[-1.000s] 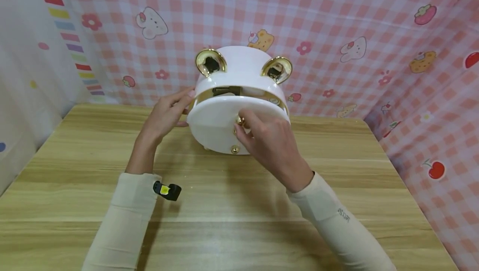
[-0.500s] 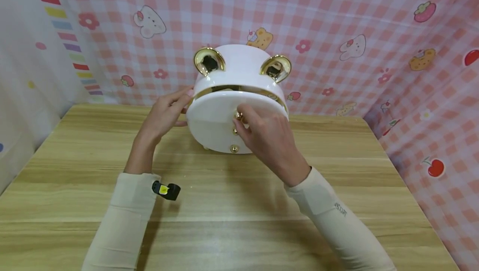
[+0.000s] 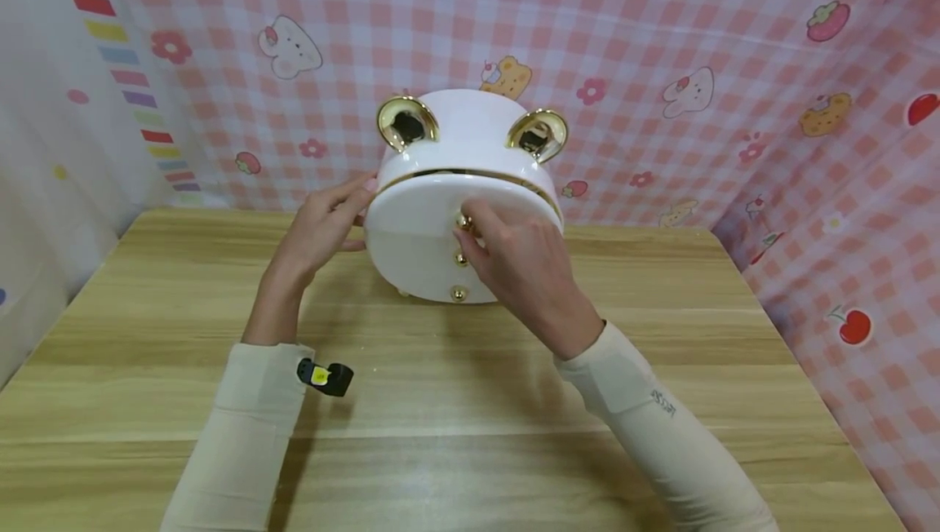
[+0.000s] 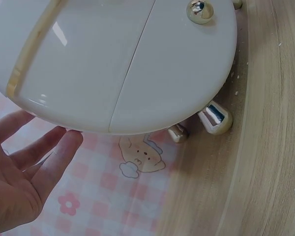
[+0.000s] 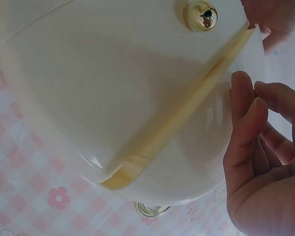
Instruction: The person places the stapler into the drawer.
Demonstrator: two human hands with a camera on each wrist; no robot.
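Note:
A glossy white storage box [image 3: 470, 128] with two gold ears stands on the table against the cloth. Its oval front flap [image 3: 411, 226] stands slightly ajar, leaving a thin slot along the top. My right hand [image 3: 525, 271] has thumb and forefinger around the upper gold knob [image 3: 465, 222] in the head view. In the right wrist view its fingers [image 5: 242, 93] are bent; that view does not show the grip on the knob. My left hand [image 3: 319, 230] rests against the box's left side, fingers extended, fingertips [image 4: 71, 140] at its edge in the left wrist view.
Two more gold knobs sit below: a middle knob [image 3: 460, 259] and a lower knob [image 3: 458, 294]. Small gold feet [image 4: 216, 118] lift the box off the wooden table [image 3: 441, 434]. Pink checked cloth [image 3: 441, 26] hangs behind and at the right.
The flap has swung up and inward with my right hand on the knob, so the slot has narrowed and the inside has gone from sight. My left hand keeps its place on the box.

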